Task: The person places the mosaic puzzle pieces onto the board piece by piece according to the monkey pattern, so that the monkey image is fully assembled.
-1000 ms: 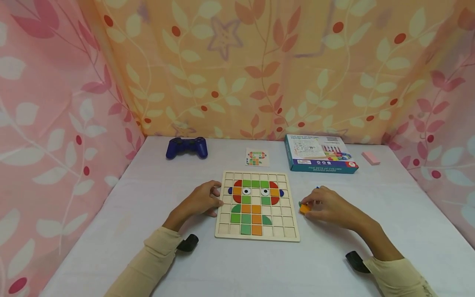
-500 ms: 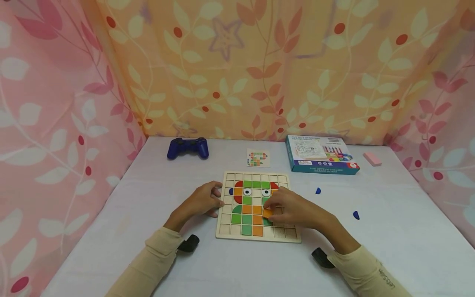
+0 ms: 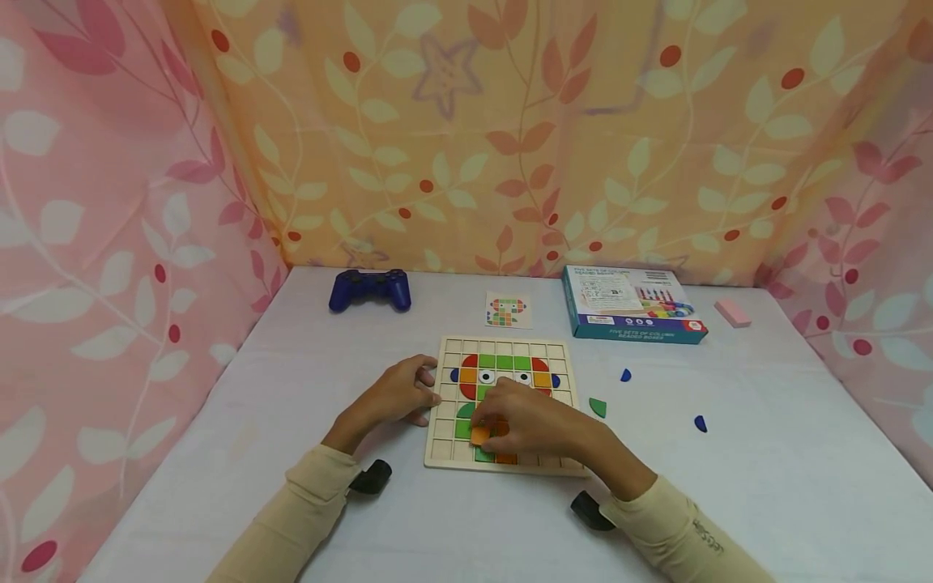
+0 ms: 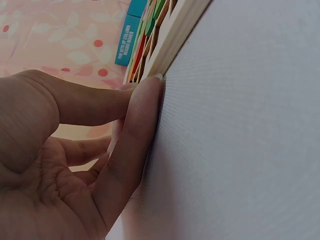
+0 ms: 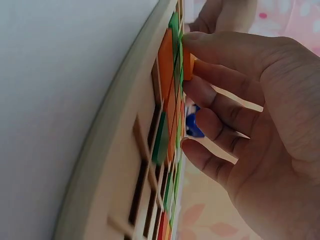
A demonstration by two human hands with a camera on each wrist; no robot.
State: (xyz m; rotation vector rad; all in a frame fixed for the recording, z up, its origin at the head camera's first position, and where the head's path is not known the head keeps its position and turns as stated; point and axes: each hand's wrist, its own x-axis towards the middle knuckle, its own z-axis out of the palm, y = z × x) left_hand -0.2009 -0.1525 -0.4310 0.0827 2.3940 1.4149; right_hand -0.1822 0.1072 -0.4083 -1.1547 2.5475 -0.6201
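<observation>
A wooden grid board (image 3: 441, 455) lies on the table, with coloured tiles forming a figure. Along its left edge, my left hand (image 3: 399, 393) grips the rim between thumb and fingers; the left wrist view has the fingertips right at the board's side (image 4: 176, 37). Over the board's lower part my right hand (image 3: 526, 417) pinches an orange square tile (image 3: 479, 436) between thumb and fingers. In the right wrist view this orange tile (image 5: 188, 65) stands just at the board's surface, beside green and orange tiles. My right hand hides several central tiles in the head view.
Right of the board lie a green quarter-round tile (image 3: 598, 407) and two blue half-round tiles, one nearer (image 3: 625, 375) and one farther right (image 3: 700, 423). Behind are a picture card (image 3: 509, 310), a blue game controller (image 3: 370, 291), a teal box (image 3: 634, 305) and a pink block (image 3: 732, 312).
My right hand has carried the orange tile from the table leftward onto the board's lower left part. The green quarter-round tile now shows on the table. My left hand stays at the rim.
</observation>
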